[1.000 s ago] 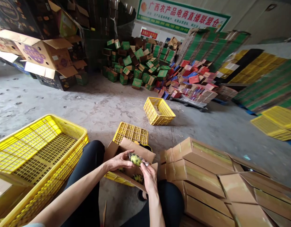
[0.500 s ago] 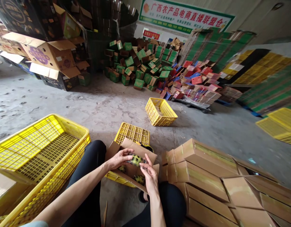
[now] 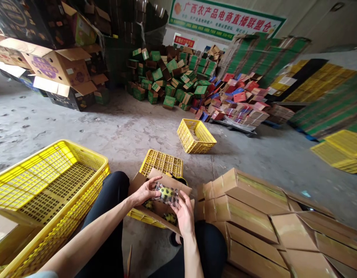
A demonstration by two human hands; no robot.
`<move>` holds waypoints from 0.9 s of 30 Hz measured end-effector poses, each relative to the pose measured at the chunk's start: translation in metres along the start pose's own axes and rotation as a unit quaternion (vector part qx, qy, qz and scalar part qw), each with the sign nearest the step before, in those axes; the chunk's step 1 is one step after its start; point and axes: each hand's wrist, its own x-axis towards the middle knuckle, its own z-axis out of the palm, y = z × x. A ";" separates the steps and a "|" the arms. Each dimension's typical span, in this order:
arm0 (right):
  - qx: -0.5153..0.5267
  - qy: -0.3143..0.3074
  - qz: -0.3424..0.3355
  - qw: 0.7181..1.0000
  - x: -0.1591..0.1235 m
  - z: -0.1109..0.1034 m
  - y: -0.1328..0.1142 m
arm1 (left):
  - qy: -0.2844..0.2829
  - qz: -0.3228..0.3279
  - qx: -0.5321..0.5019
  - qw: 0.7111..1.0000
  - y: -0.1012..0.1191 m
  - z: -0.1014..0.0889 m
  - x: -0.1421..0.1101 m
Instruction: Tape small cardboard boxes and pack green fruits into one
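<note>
Both hands are gripping one clear bag of yellow-green fruit [image 3: 166, 194] over the open cardboard box [image 3: 169, 180]: left hand [image 3: 145, 192] pinching its left end, right hand [image 3: 184, 210] fingers curling under its right end.

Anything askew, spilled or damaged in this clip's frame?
Yes. A small yellow crate lies alone, tilted, on the concrete floor. Behind it, green boxes and red boxes lie in loose tumbled heaps. Both hands, left hand and right hand, hold a wrapped yellow-green fruit over an open carton; nothing spilled there.
</note>
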 end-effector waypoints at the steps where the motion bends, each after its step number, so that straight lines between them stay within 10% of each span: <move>1: -0.007 0.012 0.004 1.000 0.000 0.001 0.000 | -0.009 -0.005 0.000 1.000 0.000 0.000 0.000; 16: -0.113 0.051 -0.087 0.988 0.009 -0.006 0.014 | -0.020 -0.187 0.077 0.979 -0.010 -0.009 -0.003; 22: -0.284 -0.055 -0.216 0.933 0.002 0.004 0.014 | -0.125 -0.162 0.022 0.979 0.000 0.003 -0.007; 27: -0.350 -0.136 -0.241 0.895 -0.007 0.011 0.016 | -0.064 -0.124 0.008 0.990 -0.005 0.000 -0.004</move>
